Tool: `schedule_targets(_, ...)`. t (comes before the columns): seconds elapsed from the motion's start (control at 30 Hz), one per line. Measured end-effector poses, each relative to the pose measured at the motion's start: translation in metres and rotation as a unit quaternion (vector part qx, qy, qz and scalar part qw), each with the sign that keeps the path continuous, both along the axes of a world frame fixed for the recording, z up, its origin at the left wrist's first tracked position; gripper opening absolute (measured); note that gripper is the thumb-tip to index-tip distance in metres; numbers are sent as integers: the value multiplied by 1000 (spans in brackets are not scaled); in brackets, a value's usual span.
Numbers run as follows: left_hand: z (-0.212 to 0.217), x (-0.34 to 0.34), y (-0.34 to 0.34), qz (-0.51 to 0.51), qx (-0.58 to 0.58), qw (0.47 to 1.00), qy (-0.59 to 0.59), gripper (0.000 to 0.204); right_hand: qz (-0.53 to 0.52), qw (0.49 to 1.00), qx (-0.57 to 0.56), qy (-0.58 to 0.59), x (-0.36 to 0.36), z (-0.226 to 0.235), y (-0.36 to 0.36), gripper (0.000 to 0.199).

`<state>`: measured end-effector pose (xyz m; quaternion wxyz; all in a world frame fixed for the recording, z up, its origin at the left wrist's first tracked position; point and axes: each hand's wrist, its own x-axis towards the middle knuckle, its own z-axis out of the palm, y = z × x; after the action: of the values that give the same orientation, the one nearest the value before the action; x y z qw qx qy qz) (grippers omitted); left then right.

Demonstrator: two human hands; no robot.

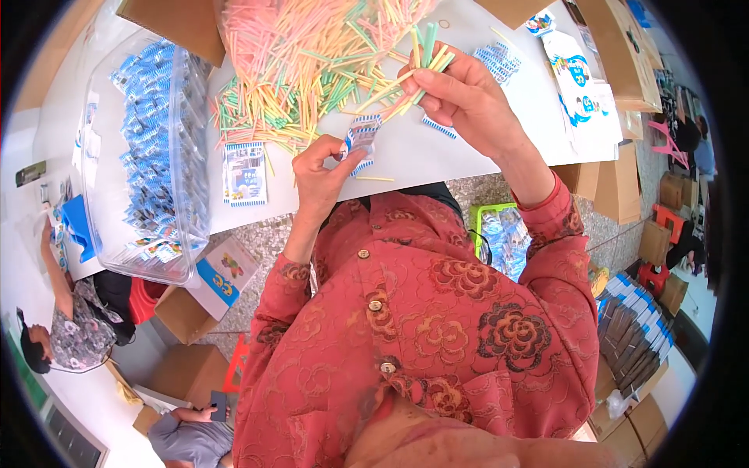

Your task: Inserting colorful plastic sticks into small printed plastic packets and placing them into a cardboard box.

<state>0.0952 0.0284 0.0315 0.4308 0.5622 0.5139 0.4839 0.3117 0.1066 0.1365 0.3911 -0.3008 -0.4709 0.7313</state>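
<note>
1. In your right hand [466, 95], smooth plastic drinking straws [430, 45].
2. In your left hand [320, 175], a glossy, crinkled plastic-film packet [363, 132].
3. Left of that grip, a transparent, shiny hard-plastic bin [198, 173].
4. Beneath both grips, your smooth tabletop [473, 156].

Pink, yellow, green straws [312, 97], blue-striped white packet [363, 131], red flower-patterned shirt [421, 304]

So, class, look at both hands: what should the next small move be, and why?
Probably ease the right hand slightly toward the small blue-and-white packet. The left hand pinches that packet, while the right grips a bundle of pastel sticks whose lower ends point toward it. Whether the packet is open, I cannot tell.
</note>
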Motion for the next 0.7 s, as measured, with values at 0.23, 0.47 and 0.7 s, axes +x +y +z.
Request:
schedule_targets(0.23, 8, 11, 3, -19, 7, 999, -29, 13, -1, 1000, -18, 6, -1, -4, -3, 19)
schedule_targets(0.47, 13, 15, 8, -35, 50, 998, -25, 14, 3, 999, -42, -18, -3, -11, -9, 16)
schedule_targets(0.7, 14, 18, 13, -37, 52, 998, -17, 14, -15, 995, 34, -87, -1, -14, -5, 14)
